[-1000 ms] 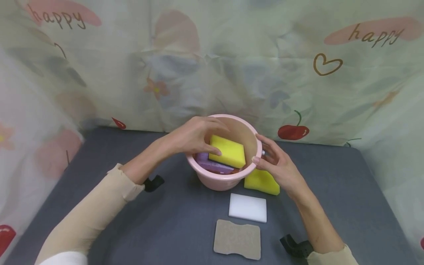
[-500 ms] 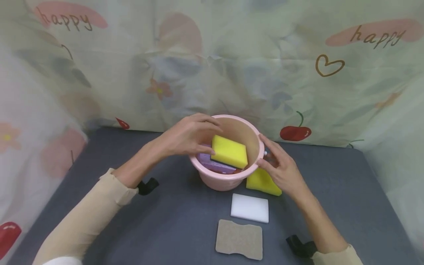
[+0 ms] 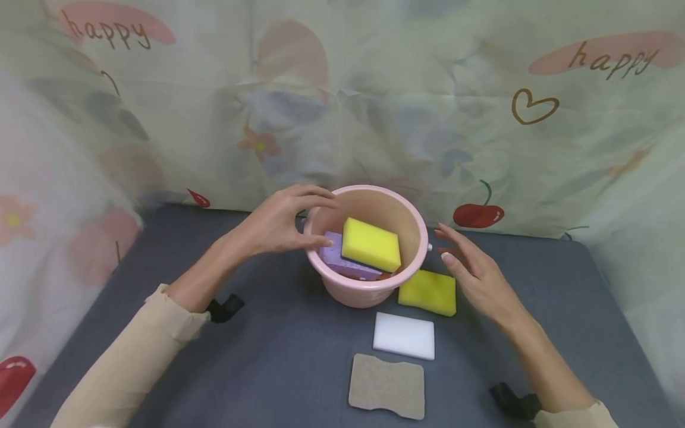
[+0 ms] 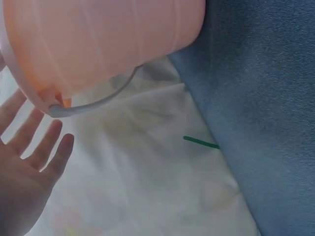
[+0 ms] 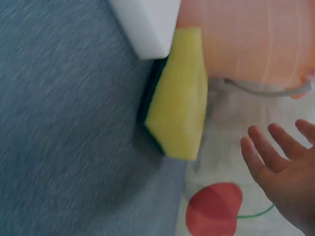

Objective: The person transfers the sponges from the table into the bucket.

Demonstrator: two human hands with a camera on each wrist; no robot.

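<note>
A pink bucket (image 3: 353,292) stands upright on the dark table. Inside it a yellow sponge (image 3: 371,242) with a dark underside lies over a purple sponge (image 3: 342,261); something red shows below them. My left hand (image 3: 283,220), its fingers spread, is at the bucket's left rim, fingertips over the opening and holding nothing. In the left wrist view the fingers of that hand (image 4: 29,162) are loosely extended beside the bucket's handle (image 4: 98,103). My right hand (image 3: 478,276) is apart from the bucket on its right, fingers relaxed and holding nothing.
Beside the bucket's right base lies another yellow sponge (image 3: 428,292), with a dark layer underneath in the right wrist view. Nearer are a white sponge (image 3: 404,336) and a flat grey-brown pad (image 3: 386,386) with notched sides. A patterned curtain (image 3: 342,119) hangs behind the table.
My left hand has drawn back to the left from over the yellow sponge in the bucket. My right hand has let go of the bucket's rim and moved right.
</note>
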